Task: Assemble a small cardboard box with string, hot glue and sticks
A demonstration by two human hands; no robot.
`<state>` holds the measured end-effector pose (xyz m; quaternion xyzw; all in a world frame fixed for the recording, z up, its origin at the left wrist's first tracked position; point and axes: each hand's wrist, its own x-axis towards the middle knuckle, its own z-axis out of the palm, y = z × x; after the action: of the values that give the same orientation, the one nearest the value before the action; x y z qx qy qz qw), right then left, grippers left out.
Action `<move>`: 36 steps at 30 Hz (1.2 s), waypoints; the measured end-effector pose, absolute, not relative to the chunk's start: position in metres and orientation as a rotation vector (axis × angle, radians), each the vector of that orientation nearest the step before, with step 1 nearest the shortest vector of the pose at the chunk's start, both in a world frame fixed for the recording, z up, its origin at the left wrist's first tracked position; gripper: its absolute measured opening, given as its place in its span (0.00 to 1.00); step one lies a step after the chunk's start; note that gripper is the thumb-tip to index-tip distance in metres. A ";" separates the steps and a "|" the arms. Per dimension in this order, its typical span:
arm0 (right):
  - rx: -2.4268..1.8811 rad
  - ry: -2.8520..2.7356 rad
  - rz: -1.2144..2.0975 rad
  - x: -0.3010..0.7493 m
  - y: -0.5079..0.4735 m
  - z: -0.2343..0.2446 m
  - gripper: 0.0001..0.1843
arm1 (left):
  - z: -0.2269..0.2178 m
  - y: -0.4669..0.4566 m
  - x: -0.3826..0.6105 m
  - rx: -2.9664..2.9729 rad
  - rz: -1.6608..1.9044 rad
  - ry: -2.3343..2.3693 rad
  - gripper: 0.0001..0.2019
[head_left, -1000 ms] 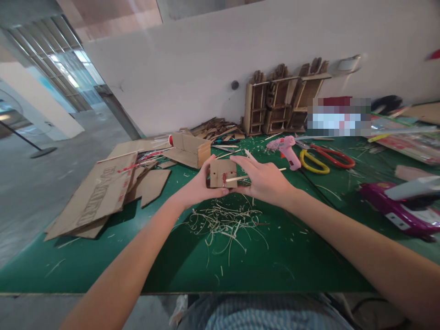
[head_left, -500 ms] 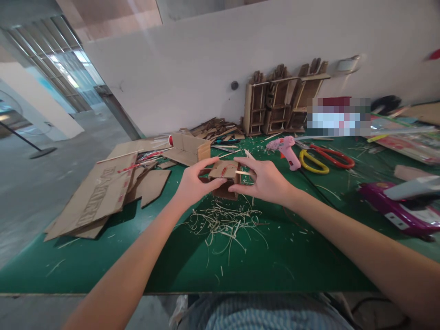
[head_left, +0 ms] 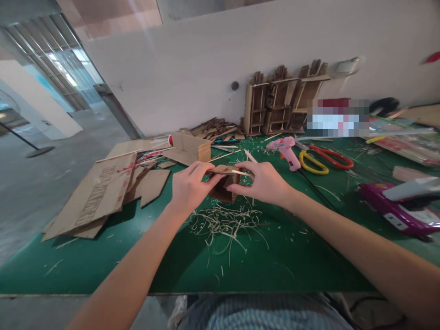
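Observation:
A small cardboard box (head_left: pixel 223 190) is between my hands above the green table, its open side facing me. My left hand (head_left: pixel 193 185) grips the box's left side and top edge, fingers behind and thumb in front. On the right side, my right hand (head_left: pixel 264 182) holds the box with thumb and fingers. A thin wooden stick (head_left: pixel 241 173) sticks out from the box's top right, running in front of my right fingers. Whether the stick is fixed to the box I cannot tell. Just below lies a heap of pale curly shavings (head_left: pixel 230 224).
Cardboard sheets (head_left: pixel 99 188) and a folded cardboard piece (head_left: pixel 189 149) lie left. Right are a pink glue gun (head_left: pixel 288 153), scissors (head_left: pixel 314 166) with red and yellow handles, and a purple device (head_left: pixel 395 208). Cardboard frames (head_left: pixel 282 103) lean against the wall.
The box has tilted, so its top is seen nearly edge-on and more of its hollow inside shows. My left hand has shifted slightly left and turned over the top edge.

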<state>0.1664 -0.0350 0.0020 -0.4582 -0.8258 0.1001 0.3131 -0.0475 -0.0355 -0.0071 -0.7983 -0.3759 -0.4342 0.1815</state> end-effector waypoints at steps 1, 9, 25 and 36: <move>-1.207 -2.175 0.251 0.167 -0.035 0.002 0.34 | -0.007 -0.036 -0.046 -2.257 -1.248 -1.078 0.07; -1.192 -2.178 0.217 0.170 -0.034 -0.001 0.35 | -0.008 -0.037 -0.043 -2.269 -1.245 -1.133 0.08; -1.287 -2.249 0.058 0.176 -0.025 -0.003 0.38 | -0.005 -0.034 -0.046 -2.517 -1.071 -1.240 0.09; -1.057 -2.373 0.005 0.179 -0.025 -0.007 0.32 | -0.009 -0.025 -0.050 -3.075 -1.287 -1.556 0.47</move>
<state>0.1795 -0.0250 -0.0073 -0.3919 -0.8800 0.0017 0.2685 -0.0504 -0.0251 -0.0092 -0.8059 -0.4078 -0.3372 -0.2656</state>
